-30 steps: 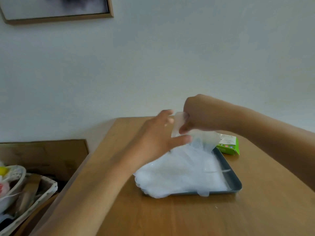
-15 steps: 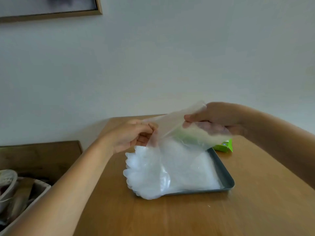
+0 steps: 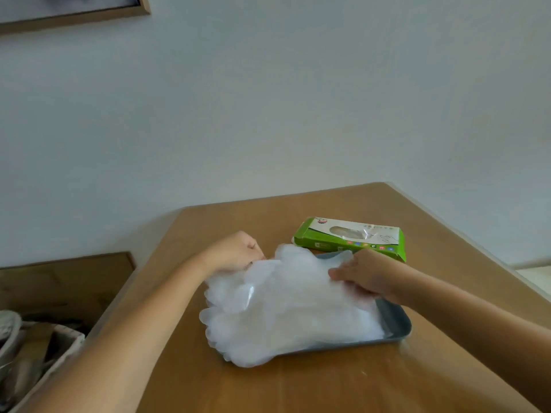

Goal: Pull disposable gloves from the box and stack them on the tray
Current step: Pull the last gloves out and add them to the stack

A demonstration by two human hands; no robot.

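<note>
A pile of clear disposable gloves (image 3: 286, 311) covers the grey tray (image 3: 396, 323) and spills over its left edge. My left hand (image 3: 235, 253) pinches the top glove at the pile's far left side. Over on the right side of the pile, my right hand (image 3: 366, 275) grips the same glove and holds it down on the stack. The green and white glove box (image 3: 351, 238) lies flat behind the tray, with a glove showing in its opening.
The tray sits on a wooden table (image 3: 328, 386) pushed against a white wall. A wicker basket (image 3: 38, 356) with odds and ends stands lower left, beside a wooden surface. A picture frame hangs top left.
Both hands have come down from holding the glove stretched in the air and laid it on the pile. The box, half hidden before, now shows fully.
</note>
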